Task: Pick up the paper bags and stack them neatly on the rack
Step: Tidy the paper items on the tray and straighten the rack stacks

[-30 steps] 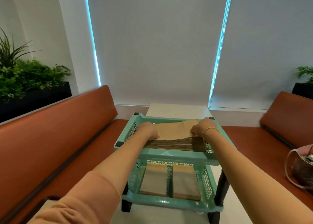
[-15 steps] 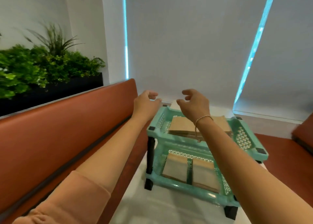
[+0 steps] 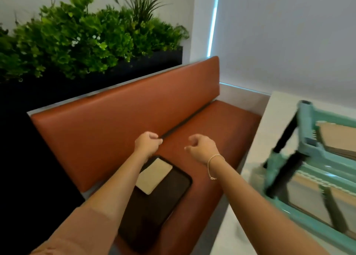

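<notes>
Far left, a long black planter box holds leafy green plants behind the backrest of a rust-brown padded bench seat. On the seat cushion lies a dark brown rounded-corner tray, and on its far end rests one flat tan paper bag, partly covered by the left forearm.

The left hand hovers above the seat, just past the tray's far end, with its fingers curled into a loose fist and nothing in them. A peach sleeve covers the upper part of that arm. Just right of it, apart from it, the right hand hangs over the cushion with its fingers loosely curled downward, also holding nothing; a thin gold bracelet circles its wrist.

Further right, beside the bench, stands the white desk. On it sits a mint-green plastic two-tier rack with black legs, blurred and cut by the right edge. More brown paper bags lie flat on its upper tier, and others on its lower tier. Behind it all hangs a pale grey roller blind with a strip of blue light along its left edge.
</notes>
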A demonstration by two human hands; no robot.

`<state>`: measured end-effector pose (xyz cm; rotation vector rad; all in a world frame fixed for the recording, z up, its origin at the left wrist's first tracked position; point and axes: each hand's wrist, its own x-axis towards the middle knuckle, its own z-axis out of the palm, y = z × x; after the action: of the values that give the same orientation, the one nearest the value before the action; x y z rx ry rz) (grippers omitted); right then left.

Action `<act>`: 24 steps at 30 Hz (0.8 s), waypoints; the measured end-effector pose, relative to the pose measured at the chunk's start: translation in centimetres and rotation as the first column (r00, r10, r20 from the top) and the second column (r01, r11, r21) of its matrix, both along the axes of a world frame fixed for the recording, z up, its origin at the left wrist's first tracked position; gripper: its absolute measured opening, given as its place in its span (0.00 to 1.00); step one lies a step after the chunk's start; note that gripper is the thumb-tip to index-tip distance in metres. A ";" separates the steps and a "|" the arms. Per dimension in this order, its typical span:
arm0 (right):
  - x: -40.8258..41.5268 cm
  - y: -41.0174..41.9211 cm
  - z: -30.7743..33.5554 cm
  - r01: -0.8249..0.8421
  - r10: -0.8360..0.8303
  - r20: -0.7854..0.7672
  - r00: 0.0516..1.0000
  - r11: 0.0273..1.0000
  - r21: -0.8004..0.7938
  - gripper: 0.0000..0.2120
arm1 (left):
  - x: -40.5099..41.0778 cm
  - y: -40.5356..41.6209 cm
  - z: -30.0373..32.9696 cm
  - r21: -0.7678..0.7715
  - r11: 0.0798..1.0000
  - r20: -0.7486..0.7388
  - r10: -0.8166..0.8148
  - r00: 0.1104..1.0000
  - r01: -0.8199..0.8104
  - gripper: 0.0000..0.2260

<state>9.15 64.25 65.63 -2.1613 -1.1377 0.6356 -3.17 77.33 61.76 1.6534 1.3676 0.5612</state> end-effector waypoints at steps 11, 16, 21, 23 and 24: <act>-2.5 14.0 -18.5 0.073 -0.188 -0.254 0.949 0.913 -0.402 0.25 | -5.9 12.6 -19.7 -0.368 0.930 -0.464 -0.185 0.866 0.001 0.20; -3.0 17.0 -25.4 0.064 -0.249 -0.291 0.924 0.849 -0.525 0.28 | -5.3 16.2 -25.8 -0.329 0.938 -0.539 -0.282 0.793 0.109 0.26; -2.9 18.2 -29.3 0.063 -0.276 -0.295 0.915 0.819 -0.570 0.29 | -3.7 17.1 -30.5 -0.339 0.928 -0.563 -0.331 0.758 0.153 0.32; -2.7 18.4 -30.1 0.066 -0.275 -0.293 0.916 0.822 -0.566 0.29 | -3.2 17.0 -31.8 -0.354 0.923 -0.590 -0.344 0.731 0.149 0.33; -2.6 18.5 -30.5 0.067 -0.275 -0.293 0.916 0.823 -0.565 0.29 | -3.1 16.9 -32.3 -0.349 0.926 -0.605 -0.341 0.719 0.146 0.33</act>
<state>6.52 82.71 35.13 -2.4230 -0.5845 1.3436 -6.27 94.27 29.42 1.8296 1.5758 -0.4229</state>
